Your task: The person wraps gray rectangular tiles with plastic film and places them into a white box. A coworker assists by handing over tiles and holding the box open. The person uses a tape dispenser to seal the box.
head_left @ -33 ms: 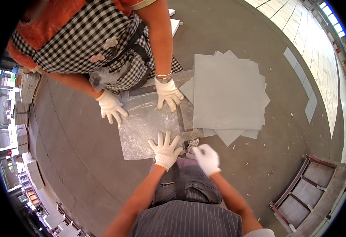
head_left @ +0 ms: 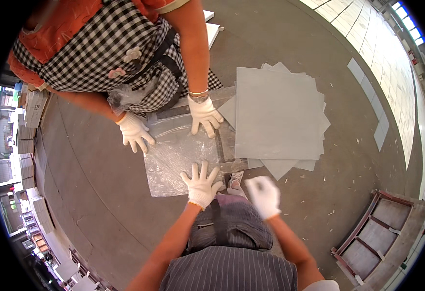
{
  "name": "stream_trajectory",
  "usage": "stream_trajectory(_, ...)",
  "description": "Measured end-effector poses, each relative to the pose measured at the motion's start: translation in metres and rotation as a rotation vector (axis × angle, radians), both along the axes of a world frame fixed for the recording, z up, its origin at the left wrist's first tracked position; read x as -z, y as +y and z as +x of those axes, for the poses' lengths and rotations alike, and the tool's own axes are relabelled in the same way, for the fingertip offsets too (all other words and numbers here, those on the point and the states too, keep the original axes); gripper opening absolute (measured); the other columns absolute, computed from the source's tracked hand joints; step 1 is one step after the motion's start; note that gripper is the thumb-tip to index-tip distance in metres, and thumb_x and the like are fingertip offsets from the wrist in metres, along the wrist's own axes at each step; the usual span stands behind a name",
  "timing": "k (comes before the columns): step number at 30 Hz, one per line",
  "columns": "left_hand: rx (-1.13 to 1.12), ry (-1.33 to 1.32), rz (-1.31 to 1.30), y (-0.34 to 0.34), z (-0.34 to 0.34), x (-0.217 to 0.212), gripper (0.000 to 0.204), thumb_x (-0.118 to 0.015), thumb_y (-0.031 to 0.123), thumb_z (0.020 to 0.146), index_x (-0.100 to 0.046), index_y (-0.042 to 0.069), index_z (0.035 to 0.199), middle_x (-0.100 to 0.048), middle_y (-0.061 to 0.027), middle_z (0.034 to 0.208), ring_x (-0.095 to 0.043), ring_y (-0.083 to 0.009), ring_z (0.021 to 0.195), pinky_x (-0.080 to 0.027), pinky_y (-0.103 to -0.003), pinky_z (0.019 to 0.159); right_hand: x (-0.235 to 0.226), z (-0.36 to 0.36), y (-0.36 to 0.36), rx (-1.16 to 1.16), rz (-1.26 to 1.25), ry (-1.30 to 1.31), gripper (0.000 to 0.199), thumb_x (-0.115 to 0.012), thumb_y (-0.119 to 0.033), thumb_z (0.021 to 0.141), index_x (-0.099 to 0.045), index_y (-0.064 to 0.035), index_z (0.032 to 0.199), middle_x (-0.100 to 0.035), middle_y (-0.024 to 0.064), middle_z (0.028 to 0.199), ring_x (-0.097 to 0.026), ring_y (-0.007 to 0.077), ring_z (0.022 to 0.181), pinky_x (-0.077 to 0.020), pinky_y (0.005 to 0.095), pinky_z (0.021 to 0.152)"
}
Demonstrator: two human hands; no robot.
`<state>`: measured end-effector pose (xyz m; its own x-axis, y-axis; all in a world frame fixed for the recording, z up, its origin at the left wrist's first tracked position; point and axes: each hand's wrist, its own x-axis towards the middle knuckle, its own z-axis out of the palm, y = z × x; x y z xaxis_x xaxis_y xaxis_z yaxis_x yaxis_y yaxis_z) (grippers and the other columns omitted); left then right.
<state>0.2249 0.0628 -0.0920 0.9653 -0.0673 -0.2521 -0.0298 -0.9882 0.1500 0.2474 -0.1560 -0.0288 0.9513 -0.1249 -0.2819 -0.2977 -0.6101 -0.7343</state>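
floor: grey-brown, bare concrete in look (head_left: 319,213), with long dark lines on its left part. pale tiled expanse (head_left: 382,58), curving along the upper right.

co-worker: one, in orange top and black-and-white checked apron (head_left: 91,58), leaning in from the upper left. the person's striped garment (head_left: 232,266), dark, at the lower edge.

wooden frame (head_left: 382,228): reddish and grey, three-part, on the floor at lower right.

stack of grey sheets (head_left: 278,114): squarish, fanned at differing angles, right of centre. film-covered square (head_left: 168,165): grey, under crinkled clear film, lying flat just left of the stack, between the two people. row of thin pale pieces (head_left: 370,104): on the floor, far right.

right hand (head_left: 265,196): white-gloved, motion-blurred, fingers curled, apart from the film-covered square, near the shoe; cannot tell whether it holds anything. left hand (head_left: 201,184): white-gloved, fingers spread wide, palm down on the near right part of the film. co-worker's hands, a pair (head_left: 134,133) (head_left: 204,116): white-gloved, fingers spread, both on the film's far part, one at each side.

shoe (head_left: 235,179): light, partly hidden, between the person's hands. wristwatch (head_left: 200,99): on the co-worker's wrist. pale scraps (head_left: 303,200): small, scattered over the right-hand floor.
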Motion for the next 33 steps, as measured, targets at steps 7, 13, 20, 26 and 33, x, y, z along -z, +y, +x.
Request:
stream_trajectory(7,0.009,0.054,0.019,0.001,0.000,-0.002,0.062,-0.060,0.054,0.089,-0.051,0.026,0.143,-0.036,-0.0163,0.155,-0.029,-0.0481,0.143,-0.021,-0.081,0.102,-0.002,0.104,-0.181,0.231,-0.338,0.072,0.082,-0.080,-0.045,0.082,-0.046,-0.0012,0.142,-0.063,0.0234,0.127,-0.064,0.0346,0.114,-0.0501,0.0425,0.097)
stream_trajectory(13,0.014,0.065,0.034,0.006,-0.013,0.003,0.062,-0.057,0.056,0.090,-0.050,0.026,0.144,-0.034,-0.0162,0.156,-0.028,-0.0473,0.142,-0.021,-0.081,0.101,-0.012,0.147,-0.167,0.070,-0.533,0.332,0.094,-0.082,-0.054,0.076,-0.044,0.0056,0.137,-0.061,0.0283,0.131,-0.062,0.0380,0.120,-0.0495,0.0432,0.099)
stream_trajectory(20,0.026,0.030,0.073,0.018,-0.033,0.007,0.061,-0.052,0.058,0.093,-0.050,0.027,0.144,-0.034,-0.0153,0.156,-0.029,-0.0460,0.142,-0.021,-0.081,0.101,0.003,0.137,-0.185,0.068,-0.318,0.366,0.101,-0.089,-0.052,0.069,-0.041,0.0093,0.133,-0.058,0.0271,0.127,-0.060,0.0328,0.115,-0.0498,0.0414,0.098)
stream_trajectory(26,0.017,0.033,0.070,0.031,-0.052,0.008,0.059,-0.050,0.058,0.094,-0.047,0.029,0.146,-0.034,-0.0144,0.156,-0.029,-0.0443,0.142,-0.021,-0.081,0.102,0.001,0.129,-0.192,0.084,-0.068,0.478,0.090,-0.087,-0.042,0.075,-0.040,0.0079,0.133,-0.055,0.0203,0.125,-0.056,0.0270,0.115,-0.0509,0.0401,0.093)
stream_trajectory(33,0.003,0.079,0.105,0.043,-0.068,0.018,0.060,-0.049,0.060,0.094,-0.046,0.030,0.146,-0.033,-0.0131,0.158,-0.028,-0.0426,0.144,-0.020,-0.080,0.105,-0.035,0.125,-0.173,0.057,0.297,0.514,0.083,-0.076,-0.047,0.086,-0.044,0.0086,0.140,-0.059,0.0155,0.130,-0.059,0.0224,0.116,-0.0508,0.0373,0.095)
